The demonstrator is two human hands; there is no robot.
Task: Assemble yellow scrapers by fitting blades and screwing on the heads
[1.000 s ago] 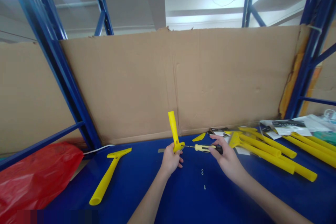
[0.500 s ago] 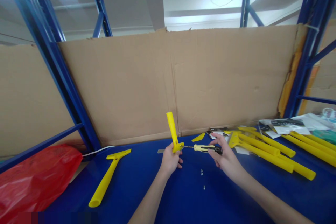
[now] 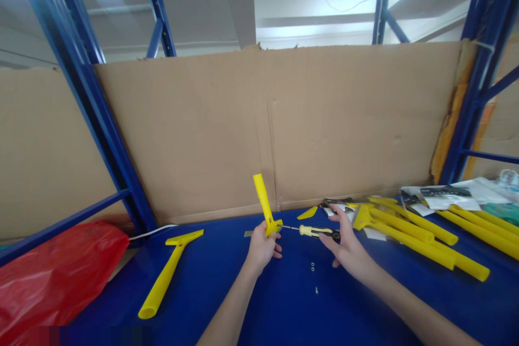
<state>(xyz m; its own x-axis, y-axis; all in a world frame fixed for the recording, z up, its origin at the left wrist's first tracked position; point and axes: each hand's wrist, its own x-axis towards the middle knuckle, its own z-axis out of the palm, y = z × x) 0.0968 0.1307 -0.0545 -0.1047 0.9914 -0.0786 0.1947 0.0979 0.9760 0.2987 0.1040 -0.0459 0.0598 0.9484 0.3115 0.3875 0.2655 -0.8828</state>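
My left hand (image 3: pixel 261 248) is closed around the head end of a yellow scraper (image 3: pixel 263 197), whose tubular handle points up and leans slightly left. My right hand (image 3: pixel 348 248) is at the handle end of a cream-and-black screwdriver (image 3: pixel 314 231), thumb against the handle and index finger lifted off it. The screwdriver lies nearly level, its tip at the scraper's head; whether it sits in a screw is too small to tell. Below, on the blue table (image 3: pixel 284 303), lie two small nuts or washers (image 3: pixel 312 266) and a small screw (image 3: pixel 317 290).
Another yellow scraper (image 3: pixel 168 273) lies at left, near a red plastic bag (image 3: pixel 60 275). Several yellow scrapers (image 3: pixel 409 235) and packets (image 3: pixel 446 197) are piled at right. A flat yellow piece (image 3: pixel 307 213) rests near the cardboard wall (image 3: pixel 203 135). Blue rack posts (image 3: pixel 109 140) flank the table.
The fingers of my right hand have spread and shifted around the screwdriver handle. The scraper handle in my left hand leans a little further left.
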